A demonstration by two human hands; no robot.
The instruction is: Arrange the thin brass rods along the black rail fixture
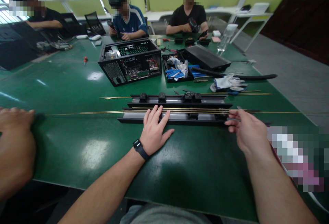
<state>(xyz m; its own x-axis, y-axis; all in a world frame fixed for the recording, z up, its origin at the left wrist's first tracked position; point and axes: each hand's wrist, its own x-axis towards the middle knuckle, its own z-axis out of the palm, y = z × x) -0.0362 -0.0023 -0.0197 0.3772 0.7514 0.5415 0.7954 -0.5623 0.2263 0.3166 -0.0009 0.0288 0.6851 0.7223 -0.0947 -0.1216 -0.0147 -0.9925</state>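
Head view: left hand [153, 131] spread open over thin rods [180, 111], right hand [248, 128] curled (grasp unclear); uneven pressure might bend them.

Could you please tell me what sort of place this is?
Perhaps a workshop set up in an office: an opened computer case and work gloves are on a large green table, with office-style partitions behind.

Partitions [164, 2] and white desks [154, 16] mark an office.
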